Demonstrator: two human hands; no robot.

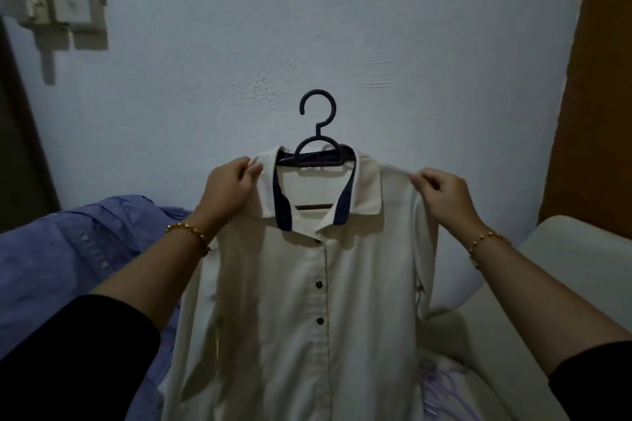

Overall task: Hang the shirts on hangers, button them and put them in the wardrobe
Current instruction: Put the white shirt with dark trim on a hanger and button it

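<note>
The cream shirt is hanging on the dark hanger, held in the air before the pale wall. Its long axis is running vertical, with the collar up, the hook pointing up and the front with dark buttons facing you. Your left grip is pinching the shoulder cloth just beside the collar. Your right grip is pinching the other shoulder. Both forearms are rising from below. A blue striped shirt is lying at the left.
</note>
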